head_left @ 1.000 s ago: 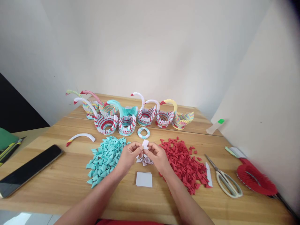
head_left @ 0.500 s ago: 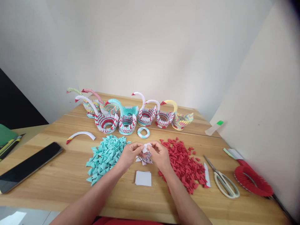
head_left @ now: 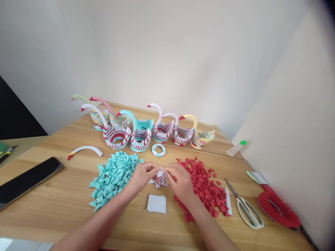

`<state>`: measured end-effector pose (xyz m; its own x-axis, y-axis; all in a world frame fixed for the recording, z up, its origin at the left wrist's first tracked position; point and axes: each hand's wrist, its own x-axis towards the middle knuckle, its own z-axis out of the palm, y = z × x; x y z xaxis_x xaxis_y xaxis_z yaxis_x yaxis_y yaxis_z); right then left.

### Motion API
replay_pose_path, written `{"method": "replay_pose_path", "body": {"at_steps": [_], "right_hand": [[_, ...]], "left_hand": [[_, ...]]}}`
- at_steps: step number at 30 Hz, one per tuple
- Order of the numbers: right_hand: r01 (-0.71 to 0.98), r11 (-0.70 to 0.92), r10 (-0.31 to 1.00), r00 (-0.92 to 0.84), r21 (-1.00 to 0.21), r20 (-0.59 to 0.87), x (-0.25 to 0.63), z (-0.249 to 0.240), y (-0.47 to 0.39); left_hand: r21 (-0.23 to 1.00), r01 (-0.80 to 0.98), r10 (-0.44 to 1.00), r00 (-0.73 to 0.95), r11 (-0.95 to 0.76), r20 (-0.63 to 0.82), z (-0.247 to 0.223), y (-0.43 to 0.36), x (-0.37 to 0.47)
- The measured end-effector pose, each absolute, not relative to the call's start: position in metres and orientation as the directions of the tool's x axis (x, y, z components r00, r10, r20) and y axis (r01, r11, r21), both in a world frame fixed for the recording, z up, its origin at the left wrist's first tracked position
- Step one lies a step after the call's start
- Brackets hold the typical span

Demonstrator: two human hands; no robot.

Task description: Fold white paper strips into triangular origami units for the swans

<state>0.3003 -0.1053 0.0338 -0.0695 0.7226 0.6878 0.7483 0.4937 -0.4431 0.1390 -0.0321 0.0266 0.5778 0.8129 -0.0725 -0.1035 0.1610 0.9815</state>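
Between my two hands is a small white paper piece (head_left: pixel 159 172), folded at least in part. The fingers of my left hand (head_left: pixel 144 176) pinch it from the left, and my right hand (head_left: pixel 180 180) closes on its right side. Directly behind and below it lies a small pile of white folded pieces (head_left: pixel 162 180), partly hidden by my fingers. A stack of white paper squares (head_left: pixel 156 203) rests on the table nearer to me. Turquoise folded triangles (head_left: pixel 115 177) are heaped beside my left hand, red ones (head_left: pixel 206 186) beside my right.
Several paper swans (head_left: pixel 117 136) stand along the back, with a turquoise and white ring (head_left: pixel 158 150) before them. A curved white neck piece (head_left: pixel 87 149) and a phone (head_left: pixel 28 179) lie left. Scissors (head_left: pixel 246 207), a glue bottle (head_left: pixel 237 148) and a red paper piece (head_left: pixel 278 209) are at right.
The view has shifted slightly. The white piece between my fingers looks smaller or turned, and my right hand has rotated, its back now more visible.
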Motion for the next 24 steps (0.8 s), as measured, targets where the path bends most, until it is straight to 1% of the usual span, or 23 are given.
{"method": "replay_pose_path", "body": {"at_steps": [2,4,8,10,12,13,16,18,21,24], "right_hand": [[0.741,0.567,0.666,-0.157,-0.359,0.729,0.303,0.029,-0.106],[0.746,0.597,0.635,-0.215,-0.294,0.742,0.307,0.025,-0.107],[0.778,0.592,0.607,-0.257,-0.212,0.752,0.313,0.016,-0.107],[0.783,0.592,0.6,-0.269,-0.192,0.754,0.314,0.013,-0.108],[0.772,0.598,0.606,-0.262,-0.214,0.751,0.313,0.012,-0.107],[0.764,0.595,0.62,-0.239,-0.249,0.747,0.312,0.011,-0.107],[0.739,0.528,0.698,-0.099,-0.417,0.709,0.308,0.011,-0.108],[0.724,0.483,0.727,-0.019,-0.492,0.687,0.305,0.011,-0.109],[0.713,0.482,0.73,-0.006,-0.509,0.683,0.305,0.011,-0.11],[0.703,0.53,0.712,-0.066,-0.473,0.699,0.309,0.013,-0.111]], "left_hand": [[0.977,-0.112,0.809,0.581,0.182,-0.085,0.028,-0.033,0.138],[0.968,-0.124,0.801,0.589,0.219,-0.106,0.029,-0.033,0.138],[0.937,-0.154,0.774,0.613,0.312,-0.157,0.031,-0.035,0.137],[0.935,-0.156,0.774,0.612,0.318,-0.161,0.031,-0.035,0.138],[0.949,-0.138,0.786,0.6,0.284,-0.148,0.03,-0.035,0.138],[0.959,-0.122,0.793,0.593,0.258,-0.138,0.029,-0.035,0.139],[0.979,-0.085,0.803,0.588,0.188,-0.103,0.024,-0.034,0.141],[0.982,-0.083,0.798,0.596,0.167,-0.085,0.02,-0.034,0.142],[0.985,-0.08,0.794,0.603,0.151,-0.073,0.016,-0.034,0.144],[0.985,-0.067,0.793,0.603,0.157,-0.086,0.017,-0.035,0.144]]}}
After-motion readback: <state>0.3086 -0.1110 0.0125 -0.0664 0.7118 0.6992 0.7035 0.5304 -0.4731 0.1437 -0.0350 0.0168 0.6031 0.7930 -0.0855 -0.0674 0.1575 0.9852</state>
